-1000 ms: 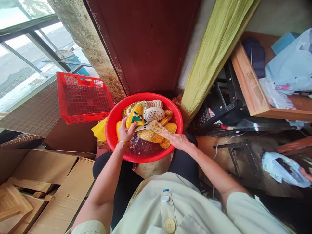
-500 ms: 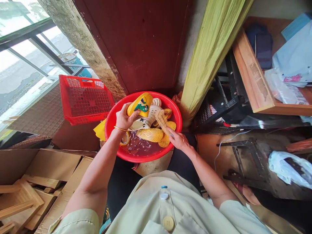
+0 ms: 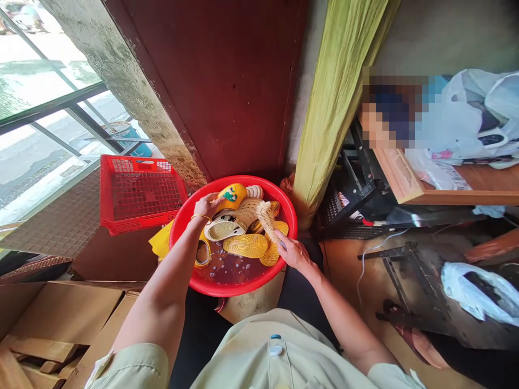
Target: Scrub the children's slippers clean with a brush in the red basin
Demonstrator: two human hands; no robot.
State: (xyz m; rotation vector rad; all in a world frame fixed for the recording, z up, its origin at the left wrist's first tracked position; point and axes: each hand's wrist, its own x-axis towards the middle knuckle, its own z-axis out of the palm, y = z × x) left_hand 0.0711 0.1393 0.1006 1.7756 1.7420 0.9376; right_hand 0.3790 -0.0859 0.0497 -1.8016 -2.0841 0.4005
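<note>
At the back left of a red basin, my left hand is closed on the near end of a yellow shoe with a green picture on it. My right hand, over the basin's right rim, grips a beige scrub brush whose bristled head reaches inward. Between the hands lie a beige clog and several yellow shoes, such as one sole-up shoe. Water with some suds shows at the basin's front. The left hand's fingertips are partly hidden.
A red plastic crate stands to the left, above a cardboard box holding wooden pieces. A maroon panel and a yellow-green curtain rise behind. Right are a wooden tray, a dark stool and another person's foot.
My left hand has lowered the yellow shoe from above the basin down among the others. My right hand keeps the brush at the right rim. The view has tilted up slightly and shifted.
</note>
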